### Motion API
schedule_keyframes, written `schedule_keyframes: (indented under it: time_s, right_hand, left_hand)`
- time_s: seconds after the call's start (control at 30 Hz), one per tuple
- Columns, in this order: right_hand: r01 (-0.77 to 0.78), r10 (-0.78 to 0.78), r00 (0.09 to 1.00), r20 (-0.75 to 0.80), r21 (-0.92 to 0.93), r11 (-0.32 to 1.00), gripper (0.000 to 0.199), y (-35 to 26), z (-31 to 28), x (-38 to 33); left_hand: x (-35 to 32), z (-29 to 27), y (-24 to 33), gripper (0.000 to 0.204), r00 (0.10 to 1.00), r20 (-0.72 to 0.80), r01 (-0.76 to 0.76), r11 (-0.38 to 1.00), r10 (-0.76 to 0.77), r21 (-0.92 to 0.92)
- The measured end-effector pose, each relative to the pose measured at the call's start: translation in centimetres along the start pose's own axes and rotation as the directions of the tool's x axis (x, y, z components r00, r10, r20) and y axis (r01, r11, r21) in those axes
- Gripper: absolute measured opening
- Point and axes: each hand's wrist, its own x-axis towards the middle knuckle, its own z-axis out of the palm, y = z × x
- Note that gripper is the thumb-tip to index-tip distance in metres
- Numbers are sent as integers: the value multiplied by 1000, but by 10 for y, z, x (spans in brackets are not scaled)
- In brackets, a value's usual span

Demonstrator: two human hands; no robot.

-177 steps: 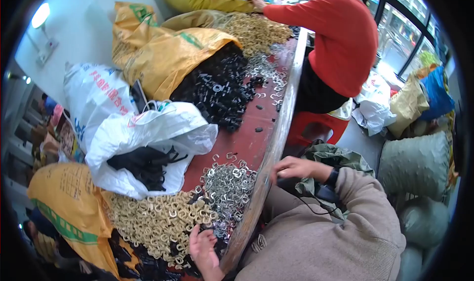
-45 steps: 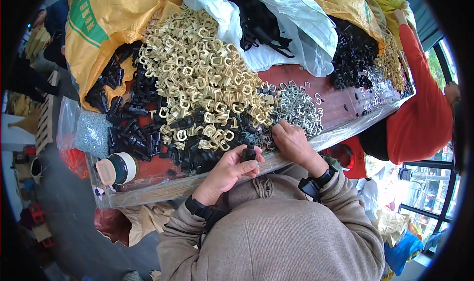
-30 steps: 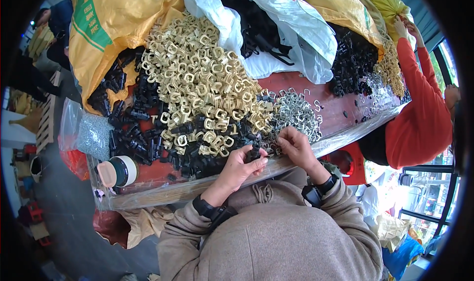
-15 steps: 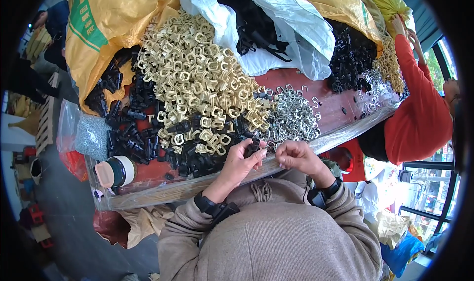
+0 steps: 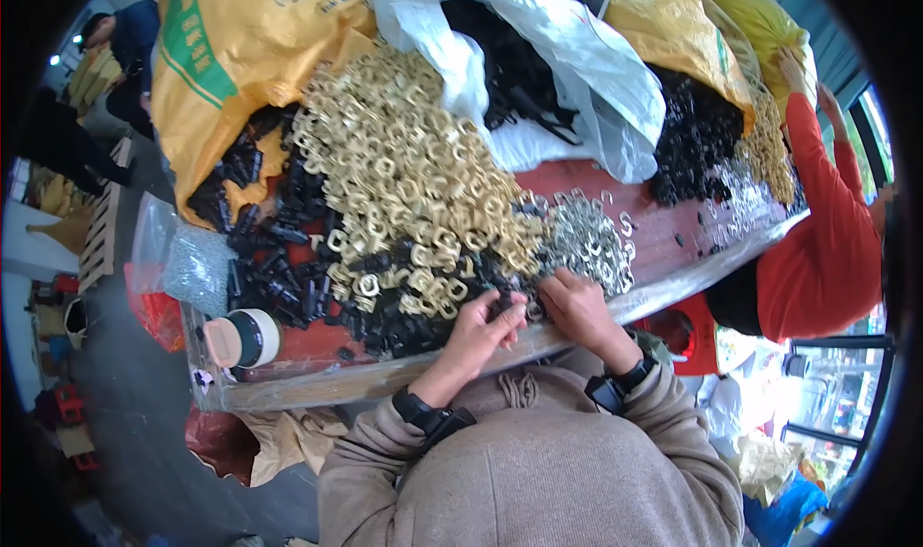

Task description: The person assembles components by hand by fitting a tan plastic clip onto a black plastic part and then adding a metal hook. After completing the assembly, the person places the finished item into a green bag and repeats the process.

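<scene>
Worktop (image 5: 567, 177): red, wood-edged, bearing loose parts.
Beige ring heap (image 5: 413, 182): left of the silver U-clip heap (image 5: 593, 244), touching it.
Right hand (image 5: 577, 309): beside the silver U-clip heap; cannot tell whether its grip pinches anything.
Left hand (image 5: 481, 334): grip pinching a black plastic fitting (image 5: 501, 304).

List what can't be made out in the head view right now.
All in the head view:
- Right hand: fingertips hidden behind the hand itself; can't tell if they grip a piece.
- Black part in the left hand: mostly covered by fingers and thumb.
- Silver metal pieces: too small, blurred and overlapping to count.
- Orange sack: top cut off by the upper edge.
</scene>
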Motion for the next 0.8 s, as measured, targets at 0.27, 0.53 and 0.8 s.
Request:
schedule_keyframes:
  time_s: [0.27, 0.53, 0.8]
  right_hand:
    - [-16, 20, 999, 37, -115, 993, 7, -4, 4, -7]
    - [-113, 65, 993, 99, 616, 779, 6, 1, -8, -7]
    - [-369, 218, 917, 335, 918, 144, 9, -21, -19, -5]
  left_hand:
    - [2, -1, -19, 20, 1000, 18, 26, 1000, -26, -13]
    - [3, 7, -13, 17, 991, 54, -135, 964, 126, 229]
    - [2, 10, -6, 22, 965, 96, -262, 908, 244, 328]
